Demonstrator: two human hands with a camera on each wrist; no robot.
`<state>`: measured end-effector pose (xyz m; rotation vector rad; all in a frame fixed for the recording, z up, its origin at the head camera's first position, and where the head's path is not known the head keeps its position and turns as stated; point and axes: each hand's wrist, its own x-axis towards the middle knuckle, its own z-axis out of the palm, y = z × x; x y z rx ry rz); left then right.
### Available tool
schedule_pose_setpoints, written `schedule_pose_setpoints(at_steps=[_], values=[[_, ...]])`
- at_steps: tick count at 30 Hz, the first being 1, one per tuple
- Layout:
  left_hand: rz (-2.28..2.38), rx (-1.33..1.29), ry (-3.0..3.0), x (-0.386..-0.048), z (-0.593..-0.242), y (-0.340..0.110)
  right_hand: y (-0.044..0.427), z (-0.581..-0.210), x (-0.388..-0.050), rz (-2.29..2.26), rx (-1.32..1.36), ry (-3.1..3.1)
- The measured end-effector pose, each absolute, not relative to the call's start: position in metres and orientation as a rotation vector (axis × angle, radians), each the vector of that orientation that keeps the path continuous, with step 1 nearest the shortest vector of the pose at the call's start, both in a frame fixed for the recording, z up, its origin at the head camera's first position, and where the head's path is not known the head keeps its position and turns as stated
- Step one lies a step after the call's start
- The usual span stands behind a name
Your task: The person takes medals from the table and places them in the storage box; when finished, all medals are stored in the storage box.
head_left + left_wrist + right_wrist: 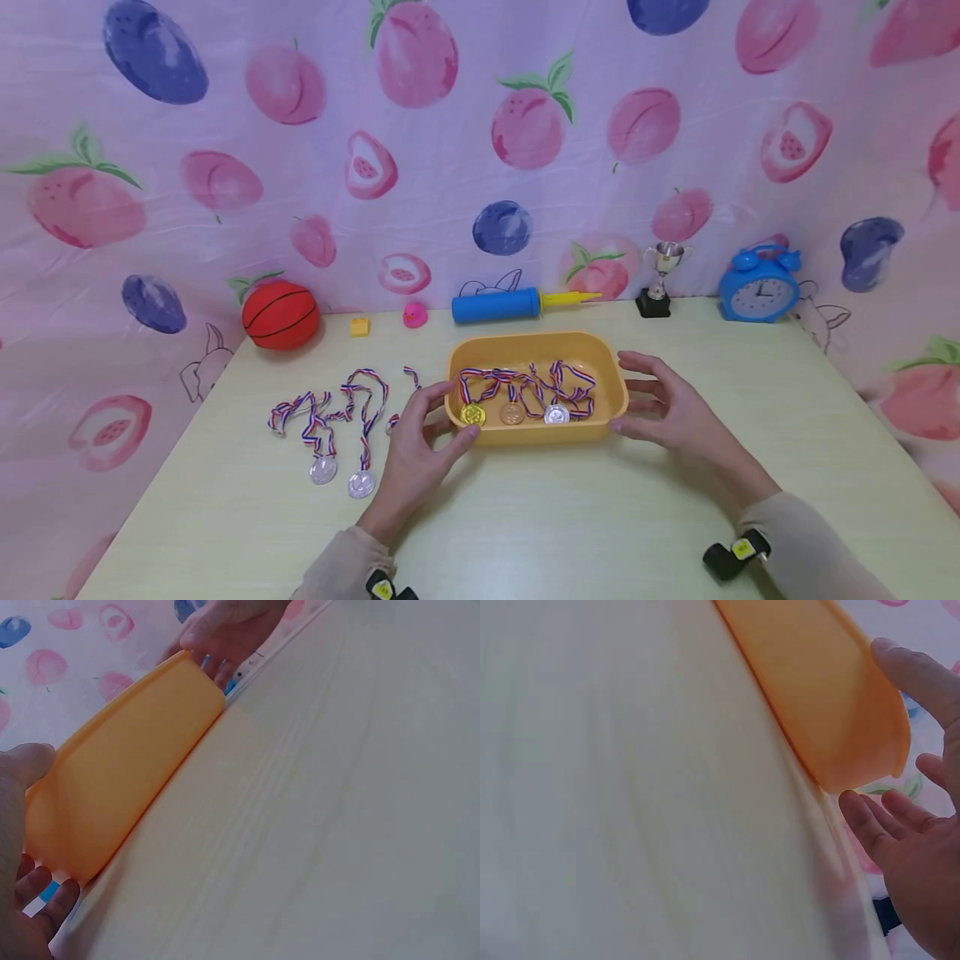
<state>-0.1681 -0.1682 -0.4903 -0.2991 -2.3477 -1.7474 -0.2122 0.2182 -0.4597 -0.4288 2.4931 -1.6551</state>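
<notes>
A yellow-orange plastic tray (pixel 537 340) rests on the table. Inside it lie a gold medal (pixel 472 414), a bronze medal (pixel 512 412) and a silver medal (pixel 557 413) with striped ribbons. My left hand (pixel 422 454) touches the tray's left end, thumb at the front rim and fingers along the side. At the right end is my right hand (pixel 678 404), its thumb near the front corner and its fingers spread, loosely extended. Left of the tray, two silver medals (pixel 361 484) lie with their ribbons (pixel 367 400). More striped ribbon (pixel 412 377) is partly hidden behind my left hand.
Along the back stand a red basketball (pixel 281 315), a yellow block (pixel 360 327), a pink duck (pixel 415 314), a blue pump (pixel 497 306), a small trophy (pixel 657 283) and a blue alarm clock (pixel 760 287). A fruit-print cloth (pixel 450 183) hangs behind the table.
</notes>
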Motion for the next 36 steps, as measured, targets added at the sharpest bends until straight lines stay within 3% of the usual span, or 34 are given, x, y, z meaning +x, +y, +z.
schedule_pose_setpoints(at_steps=[24,36], values=[[-1.744,-0.264,-2.357,-0.168,-0.490,-0.169,0.203,-0.479,-0.207,-1.678,-0.318,2.519],[-1.587,-0.230,-2.365,-0.166,-0.468,-0.182,0.204,-0.479,-0.208,-1.677,-0.305,2.513]])
